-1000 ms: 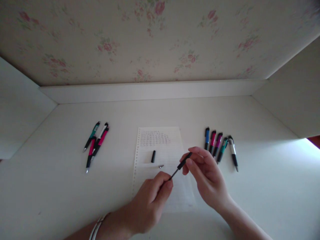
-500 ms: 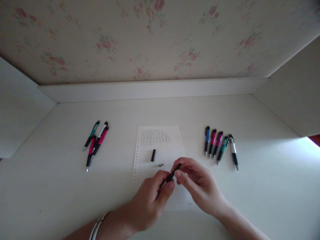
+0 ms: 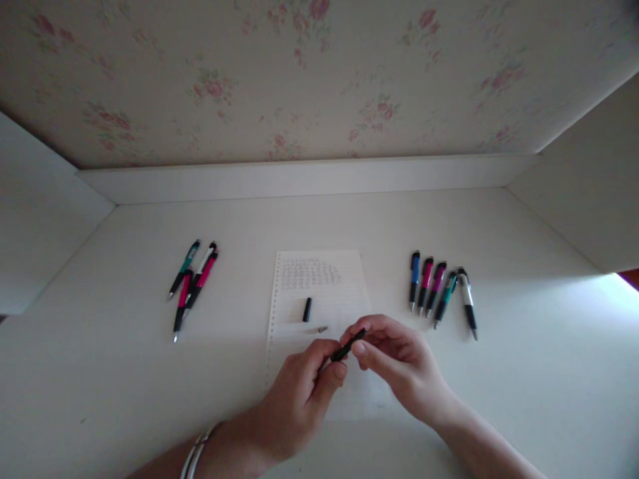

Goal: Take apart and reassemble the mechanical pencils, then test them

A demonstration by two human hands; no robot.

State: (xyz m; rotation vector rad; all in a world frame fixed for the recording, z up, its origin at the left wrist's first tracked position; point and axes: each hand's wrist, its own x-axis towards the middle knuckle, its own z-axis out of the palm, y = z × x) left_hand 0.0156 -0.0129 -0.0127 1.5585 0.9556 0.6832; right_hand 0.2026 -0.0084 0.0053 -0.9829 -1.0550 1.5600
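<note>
**Dark pen part (image 3: pixel 348 346) held above a lined sheet (image 3: pixel 347 303)**

The left hand (image 3: pixel 305 398) grips its lower end in a closed fist; the right hand (image 3: pixel 399 362) pinches the upper end between thumb and fingers. I'd judge it light, stiff and slick enough to roll, best held around the thicker black stretch. On the sheet, just beyond, lie a black tube (image 3: pixel 307 310) and a small metal tip (image 3: pixel 322 329). Farther out on the surface (image 3: pixel 239 223) are four pens (image 3: pixel 202 283) to the left, five pens (image 3: pixel 436 287) to the right. The left fist hides the part's lower end; the sheet's handwriting (image 3: pixel 304 273) is too faint to read.
</note>
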